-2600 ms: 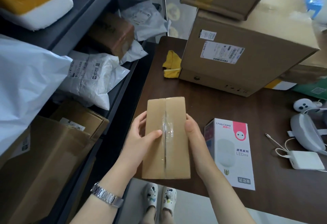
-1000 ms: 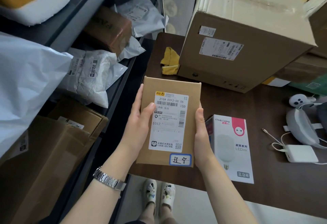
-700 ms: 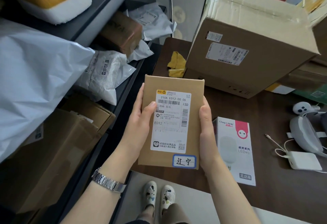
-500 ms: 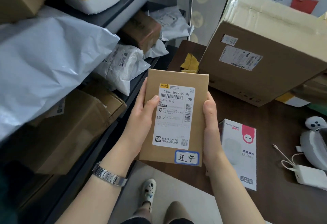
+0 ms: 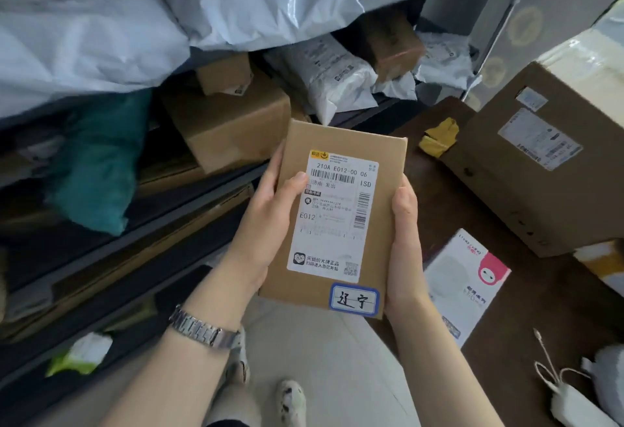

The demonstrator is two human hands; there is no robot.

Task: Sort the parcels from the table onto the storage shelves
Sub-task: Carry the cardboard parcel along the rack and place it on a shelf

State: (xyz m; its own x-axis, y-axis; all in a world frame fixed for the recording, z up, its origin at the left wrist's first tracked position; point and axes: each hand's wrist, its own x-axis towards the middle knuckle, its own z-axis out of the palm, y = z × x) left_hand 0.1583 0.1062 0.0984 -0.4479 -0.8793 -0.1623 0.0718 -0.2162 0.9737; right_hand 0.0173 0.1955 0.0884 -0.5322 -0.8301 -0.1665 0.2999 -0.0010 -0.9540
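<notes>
Parcel: you hold a small flat brown cardboard parcel in the air, label side up, between the storage shelves and the counter edge.
Labels: a white printed shipping label covers most of its face; a blue-bordered handwritten sticker sits at the near corner.
Left hand: your left hand grips the parcel's left edge, thumb lying on the shipping label; a silver metal wristwatch is on that wrist.
Right hand: your right hand clasps the right edge, fingers hidden beneath.
Shelves: the dark metal storage shelves on your left carry grey plastic mailer bags, brown cartons and a teal bag.
Counter: the dark brown counter on your right bears a white and pink lamp box just beside your right hand, and a large brown carton farther back.
</notes>
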